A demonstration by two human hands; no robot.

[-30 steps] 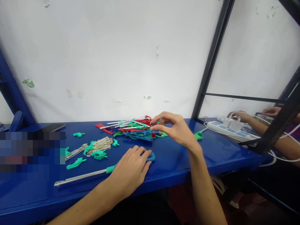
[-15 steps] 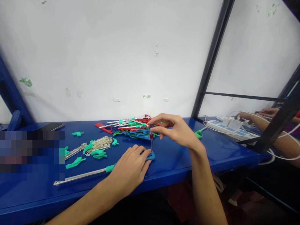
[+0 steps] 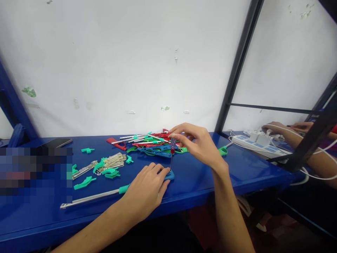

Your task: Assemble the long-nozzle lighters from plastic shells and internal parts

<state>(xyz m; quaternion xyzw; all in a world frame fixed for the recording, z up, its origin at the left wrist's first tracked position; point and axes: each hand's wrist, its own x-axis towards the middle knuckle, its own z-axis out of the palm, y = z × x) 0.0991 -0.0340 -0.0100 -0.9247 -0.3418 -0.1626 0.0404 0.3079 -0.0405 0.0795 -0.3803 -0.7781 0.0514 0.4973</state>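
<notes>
My left hand (image 3: 146, 184) lies closed over a blue plastic handle (image 3: 171, 175), pressing it to the table near the front edge. From that handle a silver metal rod (image 3: 94, 197) runs out to the left, with a teal collar (image 3: 123, 189) where it meets my hand. My right hand (image 3: 195, 142) pinches the top of a small screwdriver (image 3: 172, 150) with a clear and red handle. The screwdriver stands nearly upright, its tip down at the blue handle's right end. My left hand covers most of the blue handle.
Behind my hands is a pile of red, green and blue handled rods (image 3: 152, 144). Teal clips (image 3: 85, 182) and clear plastic strips (image 3: 114, 161) lie left. A phone (image 3: 56, 142) is further back. A power strip (image 3: 259, 146) with cables and another person's arm (image 3: 297, 140) are right.
My right hand has risen slightly, and its fingers have moved from around the screwdriver's handle to its top end. My left hand and the blue handle have stayed put.
</notes>
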